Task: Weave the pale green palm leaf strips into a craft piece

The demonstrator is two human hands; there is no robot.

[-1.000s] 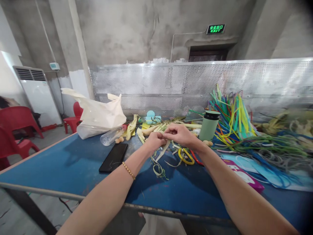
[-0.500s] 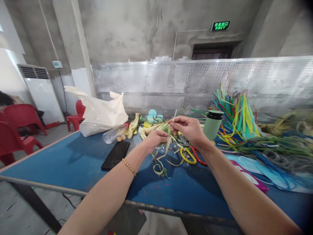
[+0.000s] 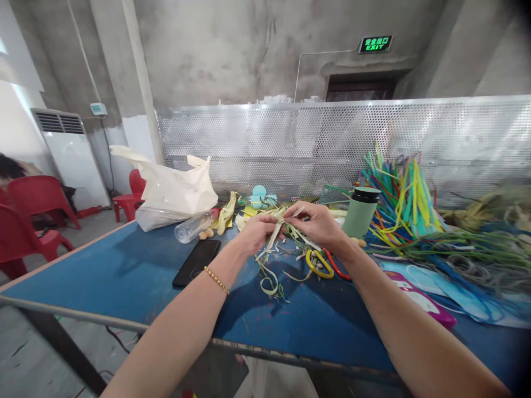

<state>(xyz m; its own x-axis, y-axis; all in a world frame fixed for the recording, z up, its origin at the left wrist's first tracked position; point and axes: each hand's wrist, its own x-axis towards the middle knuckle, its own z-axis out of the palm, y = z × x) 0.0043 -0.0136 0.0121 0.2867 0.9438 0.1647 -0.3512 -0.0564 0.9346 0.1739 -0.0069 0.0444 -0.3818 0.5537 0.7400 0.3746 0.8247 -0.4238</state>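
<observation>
My left hand is closed, its thumb and fingers pinching pale green leaf strips. Close beside it, my right hand pinches the same strips where they cross. Fingers partly cover the crossing. Under the hands lies a heap of loose strips and scraps, with one curled strip nearer the table edge. Scissors with a yellow handle and a red handle lie below my right hand, their blades hidden.
On the blue table are a black phone, a clear bottle, and a white plastic bag. A green tumbler stands right of my hands, before colourful strips. A purple-and-white packet lies front right.
My hands have come closer together, the right one moving left and slightly down. The strips now cross between the fingertips, and the scissor blades are covered.
</observation>
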